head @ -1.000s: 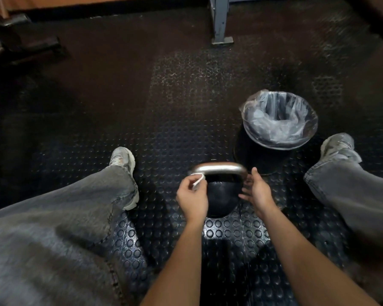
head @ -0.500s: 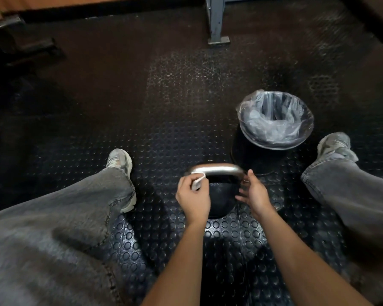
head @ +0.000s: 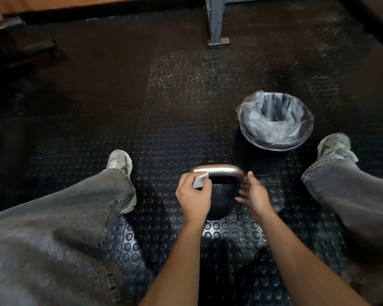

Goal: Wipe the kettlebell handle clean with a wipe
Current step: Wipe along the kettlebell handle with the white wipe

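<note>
White wipe [head: 200, 180] pinched in the left hand [head: 194, 198] rubs the kettlebell handle [head: 219, 170] near its left end; next, sweep toward the loosely open right hand [head: 253, 195] steadying the far end.

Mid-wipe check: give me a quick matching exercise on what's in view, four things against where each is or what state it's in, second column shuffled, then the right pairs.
Things:
1. wipe
2. kettlebell handle
3. bin
4. right hand

Places or states:
A. stands on the floor beyond the kettlebell, lined with a clear bag
B. pinched in the left hand, pressed to the left end of the handle
C. open, fingers at the handle's right end
D. shiny metal bar across the top of the black kettlebell

Pairs: 1-B, 2-D, 3-A, 4-C
</note>
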A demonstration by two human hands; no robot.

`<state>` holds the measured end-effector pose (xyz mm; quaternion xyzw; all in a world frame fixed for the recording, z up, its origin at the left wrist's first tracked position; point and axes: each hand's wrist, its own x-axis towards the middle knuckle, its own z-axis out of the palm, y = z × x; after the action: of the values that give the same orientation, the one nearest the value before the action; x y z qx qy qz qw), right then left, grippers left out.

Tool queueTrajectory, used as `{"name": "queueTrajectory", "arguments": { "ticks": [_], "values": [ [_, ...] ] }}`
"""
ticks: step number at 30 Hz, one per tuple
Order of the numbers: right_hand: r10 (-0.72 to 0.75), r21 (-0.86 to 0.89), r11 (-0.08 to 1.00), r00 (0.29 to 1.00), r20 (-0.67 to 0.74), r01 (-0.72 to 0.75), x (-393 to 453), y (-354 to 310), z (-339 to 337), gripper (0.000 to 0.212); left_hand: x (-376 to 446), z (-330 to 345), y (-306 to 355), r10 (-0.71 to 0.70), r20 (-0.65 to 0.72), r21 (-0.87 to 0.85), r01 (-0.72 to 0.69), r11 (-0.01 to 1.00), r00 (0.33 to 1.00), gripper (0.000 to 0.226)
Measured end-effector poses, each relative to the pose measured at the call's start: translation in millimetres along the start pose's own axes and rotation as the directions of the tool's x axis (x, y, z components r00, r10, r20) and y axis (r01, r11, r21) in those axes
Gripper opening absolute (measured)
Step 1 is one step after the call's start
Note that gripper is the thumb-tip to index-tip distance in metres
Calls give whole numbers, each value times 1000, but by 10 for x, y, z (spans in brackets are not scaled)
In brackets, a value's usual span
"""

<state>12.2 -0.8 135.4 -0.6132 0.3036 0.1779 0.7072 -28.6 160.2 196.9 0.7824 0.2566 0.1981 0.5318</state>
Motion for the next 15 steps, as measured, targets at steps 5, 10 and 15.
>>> {"name": "queueTrajectory", "arguments": {
  "ticks": [5, 10, 15],
  "values": [
    [-10, -4, 1000, 1000, -2, 10, -9, 4, -15, 57, -13, -26, -216, -264, -97, -47, 260, 964, 960, 12],
    [-16, -12, 1000, 1000, 4, 16, -9, 14, -18, 56, 97, -10, -216, -653, -156, -367, 570, 735, 741, 5],
    [-21, 3, 1000, 1000, 5, 21, -39, -3, 6, 55, -81, 69, 27, -102, -39, -72, 99, 993, 994, 19]
  ]
}}
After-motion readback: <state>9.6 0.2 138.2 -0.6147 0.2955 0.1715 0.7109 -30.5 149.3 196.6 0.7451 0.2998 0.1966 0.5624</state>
